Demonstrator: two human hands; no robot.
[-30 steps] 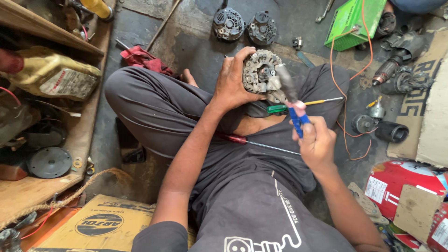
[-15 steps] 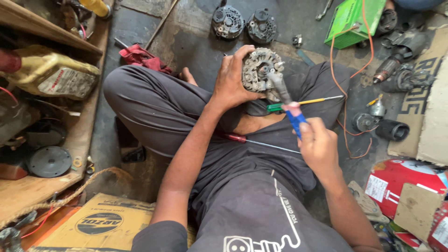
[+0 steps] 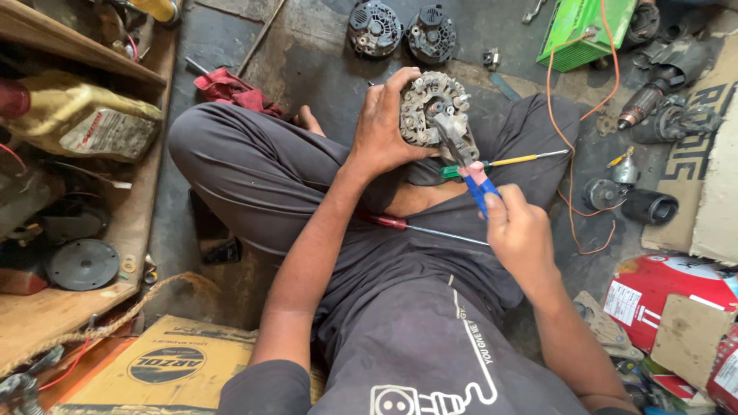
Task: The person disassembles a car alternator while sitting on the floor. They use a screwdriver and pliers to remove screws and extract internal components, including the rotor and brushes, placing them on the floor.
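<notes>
My left hand grips a round metal alternator part, holding it upright over my crossed legs. My right hand holds blue-and-red-handled pliers; their jaws bite on a piece at the part's lower right face. A green-and-yellow screwdriver lies across my right thigh just behind the pliers. A red-handled screwdriver rests on my lap below both hands.
Two dark alternator housings sit on the floor ahead. A green box with an orange wire is at upper right, motor parts beside it. A wooden shelf with an oil jug runs along the left; a cardboard box lies below.
The alternator part and both hands have shifted slightly upward and left in view. The pliers stay clamped on the part, my right hand drawing a little closer to it.
</notes>
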